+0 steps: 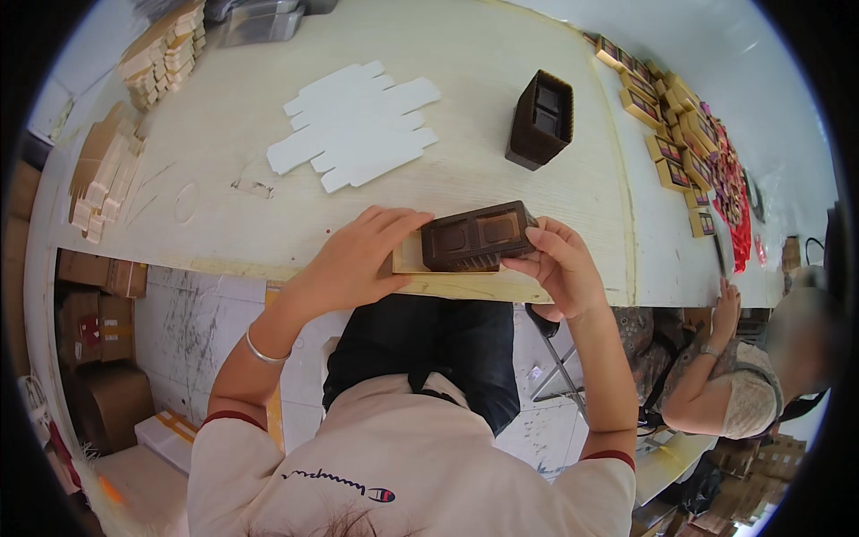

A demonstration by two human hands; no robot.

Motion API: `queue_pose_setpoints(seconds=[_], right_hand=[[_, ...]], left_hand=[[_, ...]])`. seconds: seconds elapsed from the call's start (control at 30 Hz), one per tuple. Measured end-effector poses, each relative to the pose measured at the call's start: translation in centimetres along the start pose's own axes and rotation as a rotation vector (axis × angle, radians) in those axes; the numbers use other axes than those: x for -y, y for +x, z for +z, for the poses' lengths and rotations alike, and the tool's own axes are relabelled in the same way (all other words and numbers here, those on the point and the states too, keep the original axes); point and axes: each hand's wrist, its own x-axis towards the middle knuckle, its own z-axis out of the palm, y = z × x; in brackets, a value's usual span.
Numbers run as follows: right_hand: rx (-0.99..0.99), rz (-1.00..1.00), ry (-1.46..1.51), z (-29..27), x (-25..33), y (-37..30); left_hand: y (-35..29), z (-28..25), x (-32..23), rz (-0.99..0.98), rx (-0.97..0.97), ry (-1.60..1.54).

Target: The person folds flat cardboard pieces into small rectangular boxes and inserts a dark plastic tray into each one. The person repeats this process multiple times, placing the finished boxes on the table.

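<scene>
At the table's near edge, my right hand pinches the right end of a dark brown plastic tray with two square hollows. The tray is tilted over a shallow, pale gold-edged box, its left end lower than its right. My left hand is closed round the left end of that box, thumb near the front edge and fingers over the back. How far the tray sits inside the box is hidden by it. A stack of matching brown trays stands beyond my right hand. Flat white card blanks lie beyond my left hand.
Folded cardboard pieces are stacked at the table's left, with more behind. Several gold boxes and red ribbons lie far right. A co-worker sits to my right. Cartons stand below the table at left.
</scene>
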Motion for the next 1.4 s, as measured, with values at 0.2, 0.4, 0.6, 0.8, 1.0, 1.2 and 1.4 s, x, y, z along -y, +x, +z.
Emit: queue_pose_setpoints(seconds=[0.2,0.4,0.6,0.8,1.0,1.2,1.4], right_hand=[[0.001,-0.096,-0.389,0.1,-2.2,-0.3],[0.253,-0.266,-0.802,-0.8,-3.7,0.8],[0.183,-0.598,-1.319,0.8,-4.1,0.3],[0.234,-0.757,-1.422,1.9,-3.1,0.7],[0.331,-0.766,-1.446,1.0,-3.9,1.3],[0.341,-0.762,-1.347,0.9,-3.0,1.4],[0.103,-0.74,-1.351,2.7,-4.1,0.7]], left_hand=[[0.6,-0.8,0.3,0.0,0.051,0.189],[1.5,-0.6,1.8,0.013,0.088,0.055],[0.9,1.8,0.0,0.092,-0.085,0.124],[1.4,3.0,-0.4,0.094,-0.162,0.178],[1.4,2.2,0.2,0.146,-0.097,0.219],[1.5,2.6,-0.3,0.088,-0.117,0.329],[2.2,1.9,-1.4,0.047,-0.096,0.331]])
